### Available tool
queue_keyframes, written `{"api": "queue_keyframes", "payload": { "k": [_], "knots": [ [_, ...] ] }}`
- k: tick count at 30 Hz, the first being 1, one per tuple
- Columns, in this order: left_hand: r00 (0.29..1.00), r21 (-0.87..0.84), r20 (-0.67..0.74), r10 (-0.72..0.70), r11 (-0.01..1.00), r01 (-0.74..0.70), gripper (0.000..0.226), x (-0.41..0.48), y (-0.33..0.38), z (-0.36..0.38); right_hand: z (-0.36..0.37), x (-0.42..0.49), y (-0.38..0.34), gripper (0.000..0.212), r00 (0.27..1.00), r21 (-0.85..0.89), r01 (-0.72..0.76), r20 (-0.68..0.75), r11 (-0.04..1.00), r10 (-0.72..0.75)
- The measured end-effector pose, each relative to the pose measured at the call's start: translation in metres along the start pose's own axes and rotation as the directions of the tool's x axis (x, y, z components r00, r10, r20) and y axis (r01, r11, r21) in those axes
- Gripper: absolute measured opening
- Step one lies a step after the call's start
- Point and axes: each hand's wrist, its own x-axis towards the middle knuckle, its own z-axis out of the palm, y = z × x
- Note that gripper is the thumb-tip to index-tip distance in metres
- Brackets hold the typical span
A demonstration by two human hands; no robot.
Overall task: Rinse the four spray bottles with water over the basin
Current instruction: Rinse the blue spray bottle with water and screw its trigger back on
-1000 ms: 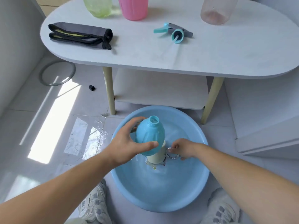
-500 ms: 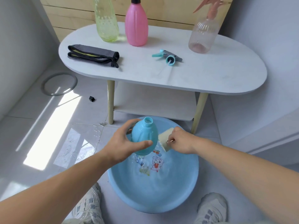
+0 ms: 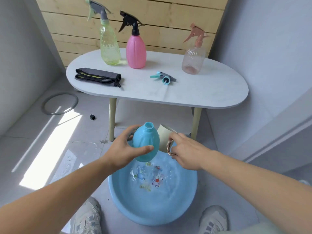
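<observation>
My left hand [image 3: 125, 149] grips an open blue bottle [image 3: 146, 143], held upright above the far rim of the blue basin [image 3: 128, 205], which holds water. My right hand [image 3: 184, 152] holds a cream mug [image 3: 164, 138] by its rose-gold handle, tilted against the bottle's right side. The blue spray head [image 3: 163, 78] lies on the white table [image 3: 202, 92]. A yellow-green bottle [image 3: 109, 48], a pink bottle [image 3: 135, 49] and a clear pinkish bottle [image 3: 193, 58] stand on the table with their triggers on.
A folded grey cloth [image 3: 98, 76] lies at the table's left end. On the tiled floor are a grey ring [image 3: 60, 103], a small black cap [image 3: 92, 117] and spilled water by the table leg. My shoes [image 3: 86, 217] flank the basin. Walls close in left and right.
My right hand lifted the mug out of the basin's water up beside the bottle. The blue bottle rose slightly. My head tilted up, bringing the whole table and bottles into view.
</observation>
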Motion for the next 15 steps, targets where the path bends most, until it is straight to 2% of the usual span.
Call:
{"api": "queue_keyframes", "payload": {
  "k": [3, 7, 9, 12, 13, 15],
  "knots": [
    [1.000, -0.008, 0.011, 0.018, 1.000, -0.018, 0.080, -0.002, 0.010, 0.000, -0.009, -0.011, -0.003, 0.028, 0.999, 0.038, -0.005, -0.034, 0.999, 0.006],
    [1.000, -0.028, 0.022, 0.017, 0.999, -0.016, 0.078, -0.005, 0.023, -0.001, -0.015, -0.018, 0.001, 0.022, 0.982, 0.322, -0.143, -0.070, 0.936, 0.174],
    [1.000, -0.025, 0.017, 0.024, 0.999, -0.024, 0.077, -0.007, 0.031, -0.002, -0.027, -0.022, 0.005, 0.024, 0.954, 0.486, -0.238, -0.047, 0.841, 0.297],
    [0.999, -0.019, 0.013, 0.052, 0.998, -0.052, 0.076, -0.009, 0.047, -0.004, -0.049, -0.030, 0.010, 0.041, 0.914, 0.665, -0.288, -0.024, 0.689, 0.406],
    [0.998, -0.023, 0.016, 0.065, 0.998, -0.065, 0.076, -0.006, 0.055, -0.004, -0.059, -0.033, 0.014, 0.039, 0.897, 0.740, -0.287, -0.015, 0.609, 0.442],
    [0.997, -0.037, 0.033, 0.066, 0.997, -0.065, 0.076, -0.006, 0.063, -0.008, -0.071, -0.038, 0.015, 0.036, 0.877, 0.895, -0.248, 0.046, 0.370, 0.479]
  ]
}}
